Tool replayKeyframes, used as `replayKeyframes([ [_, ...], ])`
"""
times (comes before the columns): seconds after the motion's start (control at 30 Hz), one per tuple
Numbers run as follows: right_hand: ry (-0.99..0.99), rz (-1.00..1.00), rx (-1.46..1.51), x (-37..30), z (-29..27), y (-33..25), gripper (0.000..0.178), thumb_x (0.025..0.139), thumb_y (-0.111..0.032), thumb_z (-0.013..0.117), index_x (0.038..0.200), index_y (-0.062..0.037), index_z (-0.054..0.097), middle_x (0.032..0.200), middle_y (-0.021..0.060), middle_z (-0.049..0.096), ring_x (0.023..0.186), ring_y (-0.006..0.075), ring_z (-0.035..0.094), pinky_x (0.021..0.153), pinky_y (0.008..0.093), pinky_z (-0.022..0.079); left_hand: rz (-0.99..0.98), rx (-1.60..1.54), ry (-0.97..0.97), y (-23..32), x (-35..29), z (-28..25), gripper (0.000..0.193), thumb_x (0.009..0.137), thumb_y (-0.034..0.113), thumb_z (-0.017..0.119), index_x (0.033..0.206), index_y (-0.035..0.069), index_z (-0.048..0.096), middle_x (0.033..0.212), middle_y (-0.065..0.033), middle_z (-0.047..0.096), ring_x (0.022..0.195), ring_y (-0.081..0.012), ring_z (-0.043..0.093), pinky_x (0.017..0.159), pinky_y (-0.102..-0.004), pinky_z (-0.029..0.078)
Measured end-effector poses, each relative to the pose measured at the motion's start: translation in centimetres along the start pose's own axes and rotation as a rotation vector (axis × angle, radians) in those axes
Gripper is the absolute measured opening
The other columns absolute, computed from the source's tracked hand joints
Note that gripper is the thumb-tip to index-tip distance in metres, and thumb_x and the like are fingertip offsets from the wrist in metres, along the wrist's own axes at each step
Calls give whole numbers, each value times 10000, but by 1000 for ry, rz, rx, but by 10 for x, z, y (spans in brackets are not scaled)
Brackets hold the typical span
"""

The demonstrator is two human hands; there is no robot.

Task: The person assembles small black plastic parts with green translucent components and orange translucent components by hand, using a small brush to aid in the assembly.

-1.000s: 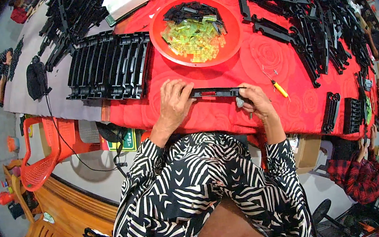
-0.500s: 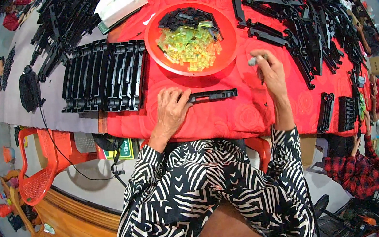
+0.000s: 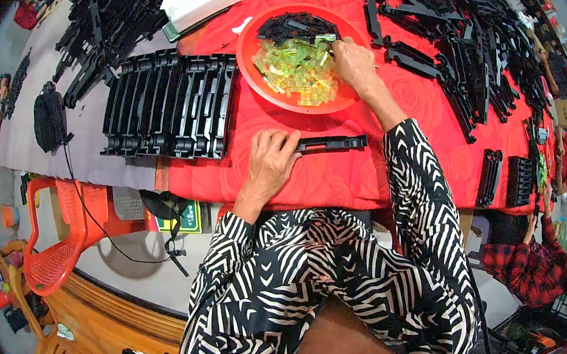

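On the red tablecloth (image 3: pixel 421 114), between the bowl and the person's body, there's one black plastic bar (image 3: pixel 331 143) lying roughly crosswise. The left hand (image 3: pixel 271 164) has its thumb and fingers closed on the bar's left end, fingers bunched together; the right end is free. The right hand (image 3: pixel 355 65) is over at the right side of the red bowl (image 3: pixel 245 63), fingertips down at the clear yellow-green pieces (image 3: pixel 295 66). Can't tell if those fingers are apart or pinched on something, as the back of the hand hides them (a thin bit pokes out past the hand, too small for me to identify). Small black pieces (image 3: pixel 297 25) share the bowl, at the far side.

What could go wrong? My guess is the bowl first: lean on that rim and it might tip or slide, spilling little bits everywhere. The bar's only held at one end, so a brush from the right sleeve (image 3: pixel 412 154), which is near the free end, could swing it round. Those clear pieces look alike and jumbled, so grabbing two at once seems easy. And the row of black bars (image 3: pixel 169 106) sits near the left hand; a careless knock could skew it.
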State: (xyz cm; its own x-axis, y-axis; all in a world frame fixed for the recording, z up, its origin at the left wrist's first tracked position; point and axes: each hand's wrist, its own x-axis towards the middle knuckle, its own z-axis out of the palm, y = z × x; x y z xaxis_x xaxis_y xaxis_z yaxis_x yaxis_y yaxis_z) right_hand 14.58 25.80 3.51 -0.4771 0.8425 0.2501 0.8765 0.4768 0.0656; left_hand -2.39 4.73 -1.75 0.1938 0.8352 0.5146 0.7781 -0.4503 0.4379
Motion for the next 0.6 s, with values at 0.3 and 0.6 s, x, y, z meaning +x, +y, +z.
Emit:
replayKeyframes([
  [0.3,-37,34,117,0,-2,10,222,754,-200,573,816,7,624,839,213,625,772,377,633,664,469,506,-2,12,7,1,2,1,459,681,119,707,1112,36,570,962,-102,539,933,-285,502,843,-414,391],
  [0.6,42,95,52,-7,-15,13,215,782,-210,592,922,-48,587,891,202,591,725,384,631,583,462,510,1,16,7,-1,1,1,455,687,129,705,1113,44,569,962,-99,543,938,-284,503,839,-408,391],
])
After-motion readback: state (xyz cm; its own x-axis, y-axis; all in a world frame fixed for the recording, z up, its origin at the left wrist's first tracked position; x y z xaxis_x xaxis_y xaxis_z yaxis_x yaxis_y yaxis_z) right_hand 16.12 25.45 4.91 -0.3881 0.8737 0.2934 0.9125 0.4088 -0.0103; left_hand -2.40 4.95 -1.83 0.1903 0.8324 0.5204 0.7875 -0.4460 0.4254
